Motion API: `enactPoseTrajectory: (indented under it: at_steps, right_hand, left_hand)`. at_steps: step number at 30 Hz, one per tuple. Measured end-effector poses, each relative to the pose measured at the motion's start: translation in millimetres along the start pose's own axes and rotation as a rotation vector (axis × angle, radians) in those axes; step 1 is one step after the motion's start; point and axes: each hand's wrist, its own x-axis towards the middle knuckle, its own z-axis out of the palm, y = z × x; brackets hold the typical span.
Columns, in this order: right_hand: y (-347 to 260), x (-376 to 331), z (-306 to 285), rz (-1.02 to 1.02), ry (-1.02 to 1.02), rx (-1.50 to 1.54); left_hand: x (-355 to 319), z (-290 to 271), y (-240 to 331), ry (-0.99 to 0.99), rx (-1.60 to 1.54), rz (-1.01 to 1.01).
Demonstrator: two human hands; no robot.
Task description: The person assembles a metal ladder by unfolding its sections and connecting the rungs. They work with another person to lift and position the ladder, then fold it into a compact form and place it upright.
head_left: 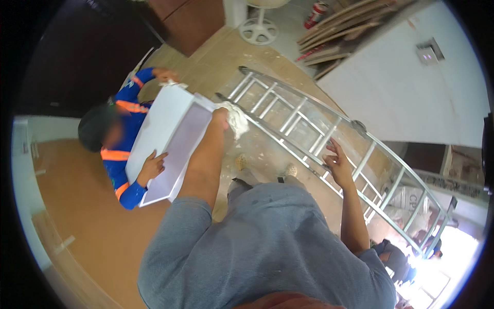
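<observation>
My left hand [221,117] is closed on a crumpled white cloth [237,122] at the near corner of a long, white, open-fronted box [159,116]. Part of the box is hidden behind my left forearm. A co-worker in a blue shirt with orange bands [135,106] stands on the box's far side. One of that person's hands holds a white rag [174,84] at the box's upper end, while the other hand [151,168] rests at its open side. My right hand [337,162] is empty, fingers apart, over or beside an aluminium ladder [303,131]; whether it touches is unclear.
The ladder slants across the right side, close to my feet. Wooden strips [350,26] and a red can [315,14] lie at the far right by a white wall panel [396,67]. A white round-based stand [259,31] is at the back. Another person [393,257] is at lower right.
</observation>
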Motion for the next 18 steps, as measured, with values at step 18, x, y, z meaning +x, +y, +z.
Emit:
enactPoseTrajectory:
  at_steps: [18]
  right_hand:
    - [193, -129, -73, 0.044, 0.291, 0.58]
  left_hand:
    - [-364, 327, -218, -0.945, 0.86, -0.079]
